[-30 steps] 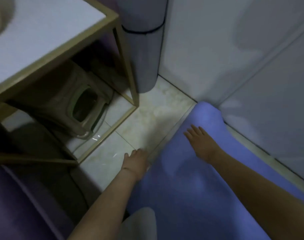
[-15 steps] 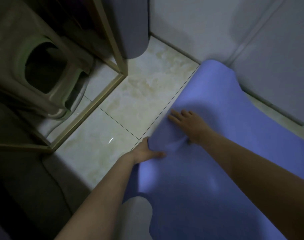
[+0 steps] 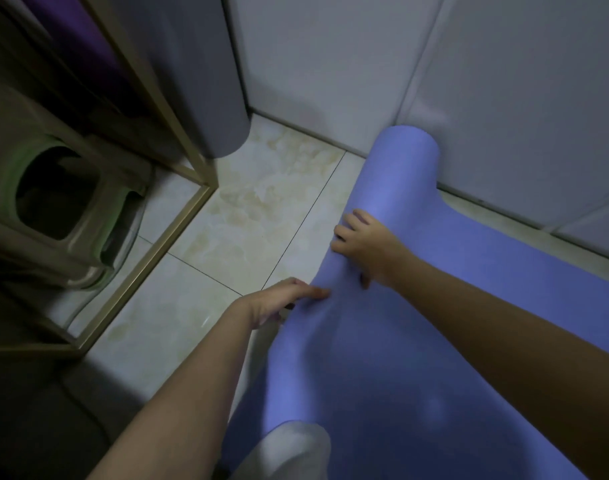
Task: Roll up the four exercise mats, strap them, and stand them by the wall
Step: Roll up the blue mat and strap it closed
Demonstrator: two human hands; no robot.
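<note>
blue mat (image 3: 417, 358) end: flat before, now curled | left hand (image 3: 285, 297) pinches edge | right hand (image 3: 363, 245) grips curl

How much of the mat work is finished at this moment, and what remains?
Done: one grey rolled mat stands by the wall; whether it is strapped does not show. In hand: the left hand and right hand grip the blue mat, only its far end curled. Left: rolling, strapping and standing it; other mats cannot be counted here.
</note>
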